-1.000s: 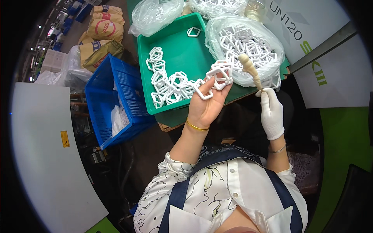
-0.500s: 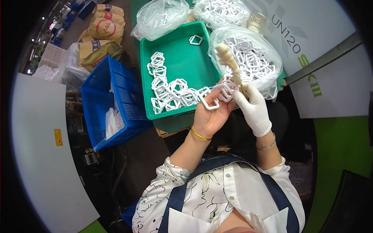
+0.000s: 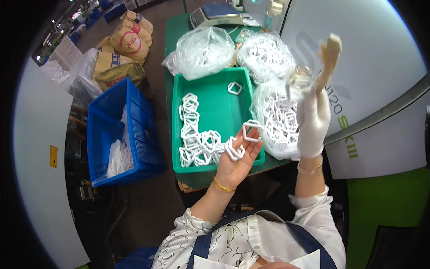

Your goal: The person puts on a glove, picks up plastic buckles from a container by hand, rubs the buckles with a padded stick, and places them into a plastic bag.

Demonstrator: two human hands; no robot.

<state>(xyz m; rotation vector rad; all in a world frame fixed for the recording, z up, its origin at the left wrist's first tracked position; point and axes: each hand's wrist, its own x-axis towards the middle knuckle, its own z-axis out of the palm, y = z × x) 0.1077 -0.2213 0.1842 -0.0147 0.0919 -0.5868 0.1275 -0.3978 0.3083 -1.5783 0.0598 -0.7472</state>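
Observation:
My bare left hand [image 3: 237, 163] is over the near right corner of the green tray [image 3: 258, 167], holding white angular plastic rings. One ring [image 3: 252, 131] rests at the fingertips and others [image 3: 234, 149] lie against the palm and fingers. My right hand [image 3: 313, 123], in a white glove, is raised over the right edge of the bag of white rings [image 3: 280, 116]. It grips a tool with a lumpy beige handle [image 3: 330, 58] that points up and away; its working end is hidden or blurred. In the tray, several rings [image 3: 190, 134] line the left and near sides, with a single ring [image 3: 234, 88] far right.
Behind the tray stand a clear plastic bag [image 3: 204, 49], another bag of rings [image 3: 266, 56], a clear jar [image 3: 301, 77] and a scale [image 3: 217, 15]. A blue crate [image 3: 143, 130] stands left of the table. A pale machine panel [image 3: 371, 54] rises on the right.
My right hand with the tool has moved away from my left hand, up and to the right. The left hand has lowered slightly towards the tray, still with rings. The view has tilted, showing the scale.

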